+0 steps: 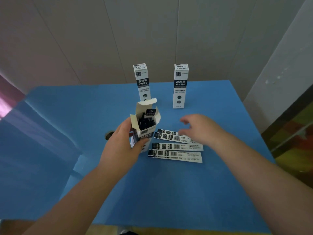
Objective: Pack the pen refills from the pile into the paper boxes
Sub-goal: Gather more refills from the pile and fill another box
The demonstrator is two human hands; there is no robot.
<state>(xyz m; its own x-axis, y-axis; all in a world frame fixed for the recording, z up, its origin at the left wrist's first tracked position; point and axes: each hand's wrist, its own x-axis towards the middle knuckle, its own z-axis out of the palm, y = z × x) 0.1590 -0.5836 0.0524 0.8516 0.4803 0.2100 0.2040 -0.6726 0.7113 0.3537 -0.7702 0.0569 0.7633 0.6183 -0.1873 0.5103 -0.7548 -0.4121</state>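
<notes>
My left hand grips an open white paper box upright above the blue table; its top flaps stand up and dark refills show inside. Several flat white packets of pen refills with black barcoded ends lie side by side to the right of the box. My right hand hovers over the far end of those packets, fingers spread and curved, holding nothing.
Two closed white boxes stand upright at the back of the table, one behind the open box and one further right. A round hole sits in the blue table beside my left wrist. A wall rises behind.
</notes>
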